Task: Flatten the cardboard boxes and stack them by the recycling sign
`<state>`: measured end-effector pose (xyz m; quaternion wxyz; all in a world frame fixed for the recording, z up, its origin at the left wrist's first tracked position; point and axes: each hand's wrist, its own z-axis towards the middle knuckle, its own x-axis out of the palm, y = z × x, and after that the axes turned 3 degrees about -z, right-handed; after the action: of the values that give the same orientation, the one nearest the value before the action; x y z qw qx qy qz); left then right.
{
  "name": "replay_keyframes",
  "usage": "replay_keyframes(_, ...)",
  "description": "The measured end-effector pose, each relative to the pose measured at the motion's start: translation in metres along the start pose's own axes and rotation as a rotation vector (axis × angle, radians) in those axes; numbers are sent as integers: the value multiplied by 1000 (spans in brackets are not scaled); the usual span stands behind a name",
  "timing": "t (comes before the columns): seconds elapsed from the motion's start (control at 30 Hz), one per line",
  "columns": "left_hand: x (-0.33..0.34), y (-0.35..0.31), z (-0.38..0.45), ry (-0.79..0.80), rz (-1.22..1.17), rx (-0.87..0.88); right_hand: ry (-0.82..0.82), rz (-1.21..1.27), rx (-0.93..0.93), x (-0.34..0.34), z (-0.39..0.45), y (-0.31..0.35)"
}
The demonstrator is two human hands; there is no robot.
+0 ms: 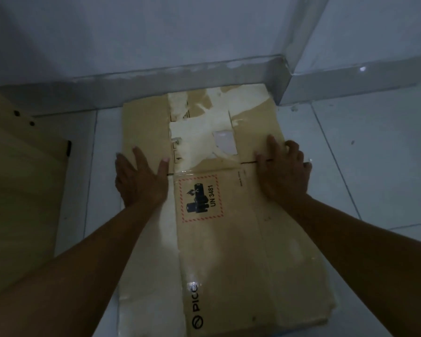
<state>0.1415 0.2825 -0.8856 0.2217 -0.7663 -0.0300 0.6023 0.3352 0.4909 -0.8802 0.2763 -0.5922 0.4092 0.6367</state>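
Note:
A flattened brown cardboard box (224, 251) lies on the white tiled floor, its far end close to the wall's skirting. It carries a red-bordered battery label marked UN 3481 and torn tape patches. My left hand (139, 181) presses flat on the box's left side, fingers spread. My right hand (283, 173) presses flat on the right edge, fingers spread and partly over the rim. Neither hand grips anything. No recycling sign shows in this view.
A tall pale wooden panel (22, 190) with dark holes stands at the left, close to the box. The white wall (156, 32) and its grey skirting (180, 79) run behind, with a projecting corner (282, 79) at the right. Tiled floor (374, 166) extends rightward.

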Motion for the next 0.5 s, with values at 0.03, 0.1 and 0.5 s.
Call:
replay_keyframes(0.03, 7, 3, -1, -14, 17, 24, -4, 3, -25, 6, -2, -1)
replay_keyframes(0.1, 14, 6, 0, -53, 43, 57, -8, 22, -53, 14, 0, -4)
replay_keyframes(0.5, -186, -83, -87, 12, 94, 370, 32, -41, -248, -191, -61, 64)
